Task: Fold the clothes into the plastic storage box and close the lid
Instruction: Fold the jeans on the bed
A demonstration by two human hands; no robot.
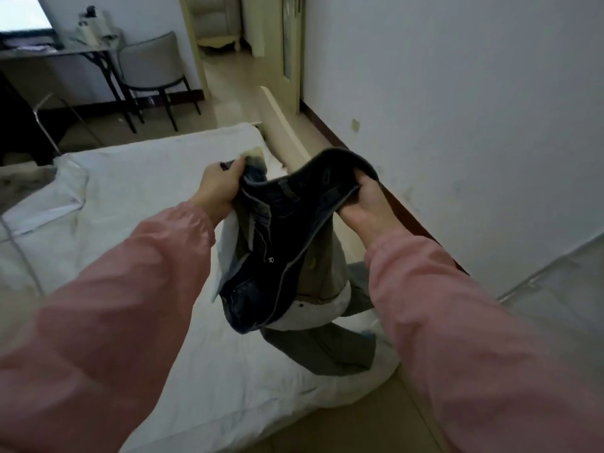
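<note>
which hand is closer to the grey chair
Left. The grey chair stands far off, up and left of the left hand; the right hand is further right, across the jeans.

You will find no text, label, brand or number here that can be read. The small metal button (pixel 270 259) on the dark jeans (pixel 294 210) bears marks too small to make out. The bright screen (pixel 24 13) above the far desk (pixel 49 53) shows only a blurred glow.
</note>
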